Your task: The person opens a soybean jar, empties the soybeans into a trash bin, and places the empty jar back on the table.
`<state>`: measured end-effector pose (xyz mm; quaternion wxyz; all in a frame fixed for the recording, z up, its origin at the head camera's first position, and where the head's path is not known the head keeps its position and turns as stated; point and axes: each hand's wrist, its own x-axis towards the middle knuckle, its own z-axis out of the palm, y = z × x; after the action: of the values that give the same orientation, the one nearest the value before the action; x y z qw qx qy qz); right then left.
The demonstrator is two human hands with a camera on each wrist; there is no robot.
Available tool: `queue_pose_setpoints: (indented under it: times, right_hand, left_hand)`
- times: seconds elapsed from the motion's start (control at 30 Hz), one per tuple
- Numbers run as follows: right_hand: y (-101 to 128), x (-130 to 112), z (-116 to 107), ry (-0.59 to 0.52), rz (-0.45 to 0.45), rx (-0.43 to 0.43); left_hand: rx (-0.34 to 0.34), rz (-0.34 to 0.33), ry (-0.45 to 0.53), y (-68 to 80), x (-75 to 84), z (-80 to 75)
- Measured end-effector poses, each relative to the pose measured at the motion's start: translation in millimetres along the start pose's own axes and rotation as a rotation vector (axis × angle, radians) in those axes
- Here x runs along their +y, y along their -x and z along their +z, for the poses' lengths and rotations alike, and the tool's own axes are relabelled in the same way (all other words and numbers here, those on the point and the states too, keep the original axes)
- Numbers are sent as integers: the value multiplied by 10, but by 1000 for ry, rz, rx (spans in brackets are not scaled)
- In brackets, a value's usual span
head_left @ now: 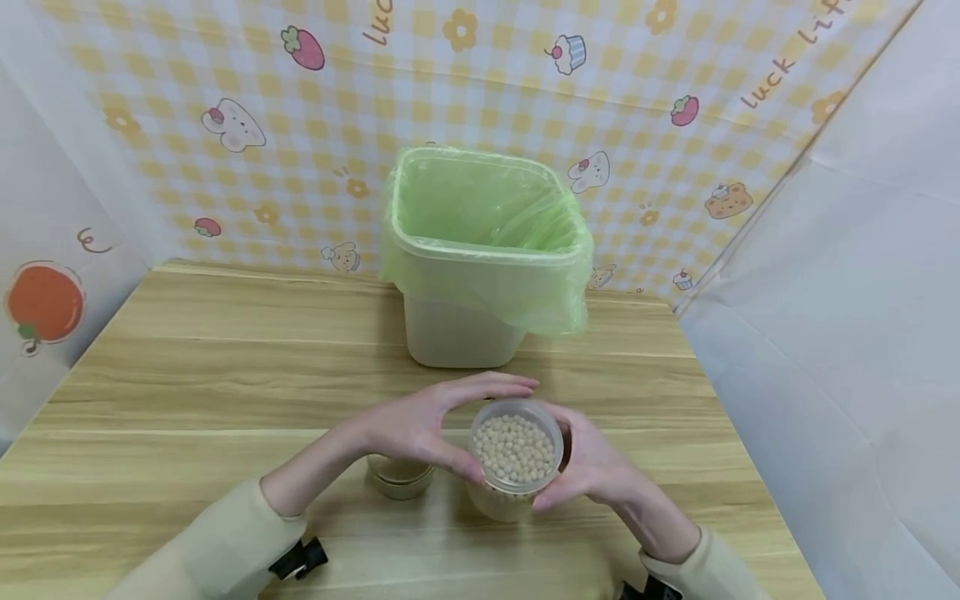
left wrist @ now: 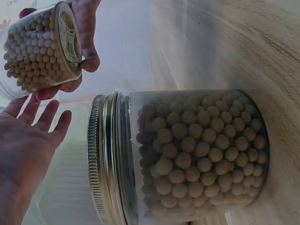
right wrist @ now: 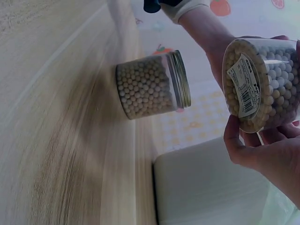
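Note:
A clear jar of small beige balls (head_left: 516, 450) is raised off the table, with its open-looking top toward the head camera. My right hand (head_left: 588, 458) grips it from the right, the thumb by the label on its base in the right wrist view. My left hand (head_left: 420, 425) curves around the left side, fingers extended and spread, thumb right at the rim. A gap shows between its palm and the jar. A second jar with a gold screw lid (left wrist: 201, 154), full of similar balls, stands on the table, partly hidden under my left wrist in the head view.
Behind the hands stands a pale bin (head_left: 457, 333) lined with a green plastic bag (head_left: 487, 275). The wood-grain table (head_left: 225, 358) meets a checked, printed backdrop (head_left: 285, 183) at the back and a white sheet (head_left: 840, 350) on the right.

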<state>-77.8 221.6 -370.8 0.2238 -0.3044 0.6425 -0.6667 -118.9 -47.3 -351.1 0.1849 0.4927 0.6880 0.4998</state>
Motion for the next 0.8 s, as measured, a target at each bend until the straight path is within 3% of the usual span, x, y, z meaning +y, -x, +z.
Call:
queue_pose_setpoints:
  times: [0.17,0.33,0.57,0.7,0.8]
  right_hand:
    - [-10,-15,47,77,14,58]
    - [-16,3,123,208,-21,170]
    - [-22,58,248,409,-64,395]
    - [-32,74,293,442,-61,494]
    - [-42,83,275,438,-87,489]
  left_hand:
    - [31,-17,18,6,8,23]
    - [127,-59,-19,26,-2,72]
    - [284,-101,-110,23,2,165]
    - [350,-108,-165,9,11,211]
    - [357,-111,-184,6,23,216]
